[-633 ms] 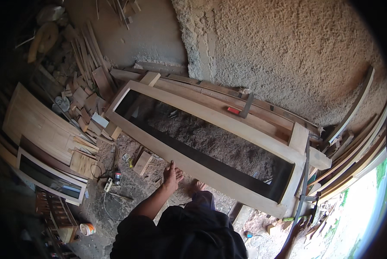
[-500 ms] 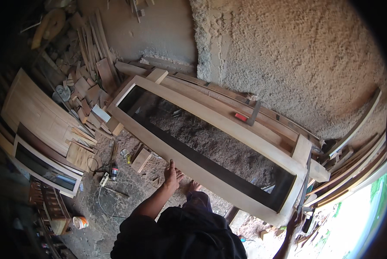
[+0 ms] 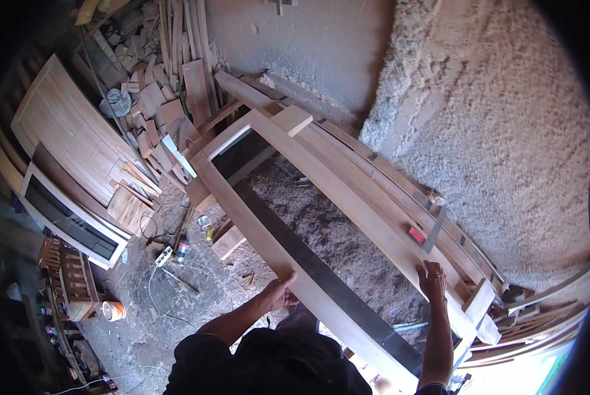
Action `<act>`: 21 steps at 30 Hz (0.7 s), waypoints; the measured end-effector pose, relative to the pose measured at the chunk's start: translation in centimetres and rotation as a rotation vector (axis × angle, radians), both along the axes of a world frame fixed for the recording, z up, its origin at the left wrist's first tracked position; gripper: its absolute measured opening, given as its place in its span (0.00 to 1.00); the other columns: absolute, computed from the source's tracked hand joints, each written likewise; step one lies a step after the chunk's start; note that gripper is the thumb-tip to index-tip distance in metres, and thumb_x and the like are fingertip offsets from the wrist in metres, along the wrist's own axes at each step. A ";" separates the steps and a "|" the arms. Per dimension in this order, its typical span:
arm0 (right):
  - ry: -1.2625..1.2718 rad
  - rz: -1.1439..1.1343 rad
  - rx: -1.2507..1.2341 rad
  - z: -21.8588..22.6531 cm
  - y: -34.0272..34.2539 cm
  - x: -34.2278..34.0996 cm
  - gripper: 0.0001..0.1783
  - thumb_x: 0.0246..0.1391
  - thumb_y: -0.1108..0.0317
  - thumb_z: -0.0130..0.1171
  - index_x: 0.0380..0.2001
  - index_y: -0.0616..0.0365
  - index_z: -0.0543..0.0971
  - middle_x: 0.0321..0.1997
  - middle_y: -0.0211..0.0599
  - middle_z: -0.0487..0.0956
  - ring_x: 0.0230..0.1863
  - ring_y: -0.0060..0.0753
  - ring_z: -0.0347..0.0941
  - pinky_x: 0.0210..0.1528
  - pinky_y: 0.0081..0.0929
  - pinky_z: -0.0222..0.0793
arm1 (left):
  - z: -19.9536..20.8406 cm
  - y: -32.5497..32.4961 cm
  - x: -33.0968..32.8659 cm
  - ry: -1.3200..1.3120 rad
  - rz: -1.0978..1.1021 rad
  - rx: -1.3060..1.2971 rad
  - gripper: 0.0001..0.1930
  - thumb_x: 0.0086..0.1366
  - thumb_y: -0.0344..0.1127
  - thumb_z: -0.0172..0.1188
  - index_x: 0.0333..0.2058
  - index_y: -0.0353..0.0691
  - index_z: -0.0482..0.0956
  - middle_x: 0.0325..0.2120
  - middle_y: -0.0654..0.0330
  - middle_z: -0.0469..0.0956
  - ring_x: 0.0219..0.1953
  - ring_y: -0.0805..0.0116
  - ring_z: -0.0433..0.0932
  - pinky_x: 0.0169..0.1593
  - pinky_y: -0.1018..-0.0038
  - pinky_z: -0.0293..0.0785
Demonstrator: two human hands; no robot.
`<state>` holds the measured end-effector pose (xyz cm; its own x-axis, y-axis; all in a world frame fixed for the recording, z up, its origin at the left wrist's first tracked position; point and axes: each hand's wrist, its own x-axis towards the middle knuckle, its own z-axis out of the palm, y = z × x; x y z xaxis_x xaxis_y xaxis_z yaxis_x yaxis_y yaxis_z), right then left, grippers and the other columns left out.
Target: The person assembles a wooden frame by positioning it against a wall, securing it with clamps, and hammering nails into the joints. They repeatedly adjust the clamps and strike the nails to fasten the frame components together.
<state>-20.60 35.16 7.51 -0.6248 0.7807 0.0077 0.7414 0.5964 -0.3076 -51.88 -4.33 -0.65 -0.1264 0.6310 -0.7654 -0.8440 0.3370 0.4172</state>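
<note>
A long pale wooden frame (image 3: 347, 174) with a dark see-through panel lies slantwise in front of me. My left hand (image 3: 278, 293) grips its near rail, thumb on top and the other fingers underneath. Over the far rail, toward its right end, is my right hand (image 3: 432, 282), with fingers stretched out and slightly bent; whether it touches the wood I cannot tell. Just beyond those fingertips rests an L-shaped tool (image 3: 433, 230) with a dark bar and a red part. Wooden pieces (image 3: 292, 121) lie under the frame's ends.
Scrap wood (image 3: 153, 99) is heaped at the far left, beside a leaning panelled door (image 3: 77, 131) and a smaller white-edged frame (image 3: 67, 224). A power strip (image 3: 164, 255) with a cord and a white-orange tub (image 3: 113, 311) are on the floor. A rough wall (image 3: 499, 125) rises behind.
My right hand has come from beyond the frame's right end to above its far rail. My left hand still holds the near rail. The view has turned and shifted.
</note>
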 end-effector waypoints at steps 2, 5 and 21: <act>-0.138 -0.030 -0.213 -0.5 2.0 -3.1 0.28 0.67 0.43 0.47 0.42 0.57 0.83 0.42 0.56 0.82 0.46 0.60 0.78 0.50 0.51 0.71 | 0.3 -0.2 -1.1 -0.013 -0.081 -0.019 0.31 0.66 0.62 0.62 0.58 0.47 0.70 0.48 0.59 0.80 0.51 0.63 0.79 0.55 0.55 0.76; -0.178 -0.011 -0.269 -0.7 3.2 -6.5 0.32 0.67 0.39 0.44 0.33 0.56 0.83 0.31 0.55 0.82 0.37 0.62 0.79 0.43 0.54 0.72 | 0.3 -0.1 -2.3 -0.013 -0.049 -0.009 0.29 0.68 0.58 0.61 0.58 0.47 0.70 0.49 0.58 0.79 0.53 0.62 0.79 0.57 0.53 0.76; -0.148 0.012 -0.035 13.2 -3.7 -4.6 0.28 0.68 0.45 0.48 0.25 0.57 0.80 0.25 0.48 0.81 0.31 0.55 0.81 0.36 0.48 0.76 | 3.6 -2.8 -2.2 -0.052 -0.074 0.324 0.32 0.71 0.57 0.56 0.65 0.43 0.64 0.59 0.54 0.73 0.60 0.54 0.74 0.62 0.52 0.73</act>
<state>-25.15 31.44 20.67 -0.6267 0.7711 -0.1119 0.7728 0.5967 -0.2163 -54.05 -7.15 2.93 -0.0370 0.8489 -0.5273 -0.8453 0.2548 0.4696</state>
